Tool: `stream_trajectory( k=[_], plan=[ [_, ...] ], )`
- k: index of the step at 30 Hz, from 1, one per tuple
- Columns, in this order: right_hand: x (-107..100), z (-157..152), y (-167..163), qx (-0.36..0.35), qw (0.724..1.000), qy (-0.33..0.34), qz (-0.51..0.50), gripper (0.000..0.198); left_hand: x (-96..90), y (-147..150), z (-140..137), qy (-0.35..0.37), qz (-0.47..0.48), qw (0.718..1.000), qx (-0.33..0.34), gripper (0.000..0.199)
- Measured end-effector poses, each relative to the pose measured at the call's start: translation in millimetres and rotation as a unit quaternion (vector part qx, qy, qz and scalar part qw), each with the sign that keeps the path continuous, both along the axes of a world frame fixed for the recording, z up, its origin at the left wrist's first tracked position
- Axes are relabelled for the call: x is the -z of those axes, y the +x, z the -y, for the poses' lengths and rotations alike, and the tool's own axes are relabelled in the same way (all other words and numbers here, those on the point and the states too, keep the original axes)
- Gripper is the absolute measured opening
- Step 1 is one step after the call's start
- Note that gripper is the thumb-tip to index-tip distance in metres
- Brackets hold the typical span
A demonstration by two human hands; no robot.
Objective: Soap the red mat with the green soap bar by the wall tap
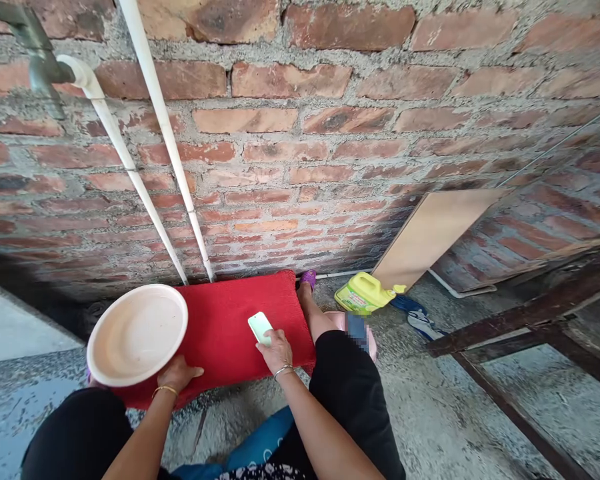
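Observation:
A red cloth or mat [230, 300] lies spread over a low, flat support between my knees. My right hand [277, 350] is closed around a pale green scrub brush [259, 325], which rests on the right half of the red cloth; its underside is hidden. At the near edge of the cloth lies my left hand [177, 375], its thumb stretched out to the right and its other fingers partly hidden beside the basin. A cream plastic basin [180, 300] stands on the cloth's left end, right by that hand.
A brick wall [280, 153] rises behind, with two white pipes [150, 87] and a tap [43, 67] at left. To the right are a yellow-green jug [365, 293], a leaning board [430, 233], a pink container [373, 340], a shoe [423, 325] and a dark wooden frame [510, 313].

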State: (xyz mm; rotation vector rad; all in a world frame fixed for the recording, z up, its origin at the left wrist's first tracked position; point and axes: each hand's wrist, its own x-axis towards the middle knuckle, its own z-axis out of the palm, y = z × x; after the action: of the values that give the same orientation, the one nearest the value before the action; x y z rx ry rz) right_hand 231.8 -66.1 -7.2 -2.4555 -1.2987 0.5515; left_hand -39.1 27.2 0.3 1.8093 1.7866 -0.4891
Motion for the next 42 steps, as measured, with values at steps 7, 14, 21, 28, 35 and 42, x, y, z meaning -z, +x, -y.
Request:
stream_trajectory(
  k=[7,14,21,28,35,42],
  plan=[
    [-5,-5,-39,-0.128,0.992,0.003,-0.004,0.033,6.2,0,0,0.007,-0.001,1.000,-0.008,0.057],
    [2,-14,-61,-0.223,0.975,-0.009,-0.013,0.033,-2.2,4,2,-0.001,0.005,1.000,-0.027,0.058],
    [8,-26,-28,-0.026,0.999,0.029,-0.009,0.022,-15.7,9,1,-0.010,0.003,0.999,-0.037,0.056],
    [2,-50,-68,-0.176,0.984,0.008,0.003,0.031,-10.3,8,0,0.000,-0.006,0.999,-0.050,0.063],
    [9,-42,-16,0.023,1.000,-0.013,-0.003,0.031,-10.3,9,-1,-0.018,-0.004,0.998,-0.061,0.059],
    [0,-64,-42,-0.055,0.998,0.032,-0.017,0.029,-13.9,10,-1,-0.018,-0.001,0.998,-0.058,0.059]
  ],
)
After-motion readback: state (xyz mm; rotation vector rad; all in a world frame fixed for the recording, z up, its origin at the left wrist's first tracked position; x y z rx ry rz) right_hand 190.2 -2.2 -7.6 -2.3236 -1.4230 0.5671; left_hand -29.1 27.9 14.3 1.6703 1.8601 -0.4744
